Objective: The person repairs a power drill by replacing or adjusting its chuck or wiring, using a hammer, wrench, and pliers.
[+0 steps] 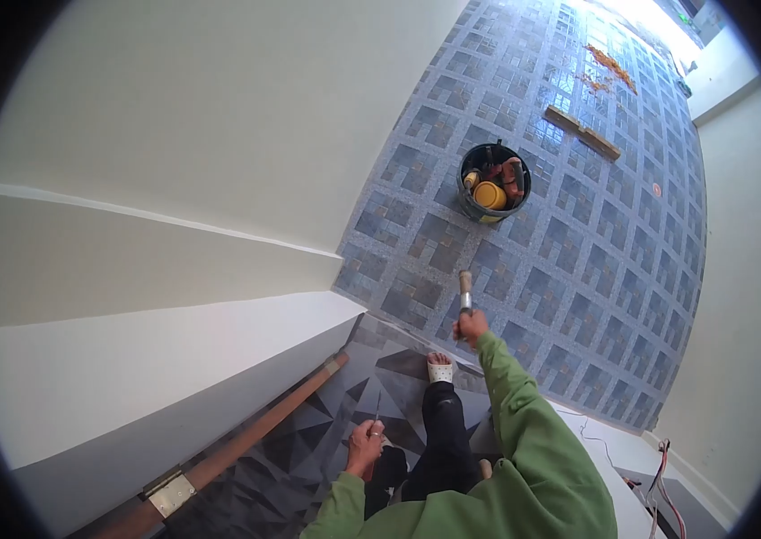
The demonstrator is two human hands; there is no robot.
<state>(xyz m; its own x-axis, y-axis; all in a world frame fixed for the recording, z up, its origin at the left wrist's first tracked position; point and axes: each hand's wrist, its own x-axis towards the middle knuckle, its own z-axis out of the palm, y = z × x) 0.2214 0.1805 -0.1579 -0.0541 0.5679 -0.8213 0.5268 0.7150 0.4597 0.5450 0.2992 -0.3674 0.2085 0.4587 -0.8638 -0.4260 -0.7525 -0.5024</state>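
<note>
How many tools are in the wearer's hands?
2: a tool with a brown end and silver metal band in the right hand; a tool with a thin, dark shaft in the left hand. Anything inside the grips would be hidden.

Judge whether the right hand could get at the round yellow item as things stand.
Probably not: the right hand grips a tool, and the round yellow item sits farther off in the bucket, though nothing stands between.

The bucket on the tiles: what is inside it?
In the bucket, a yellow container and a reddish item show among other things; whatever lies beneath them is covered.
</note>
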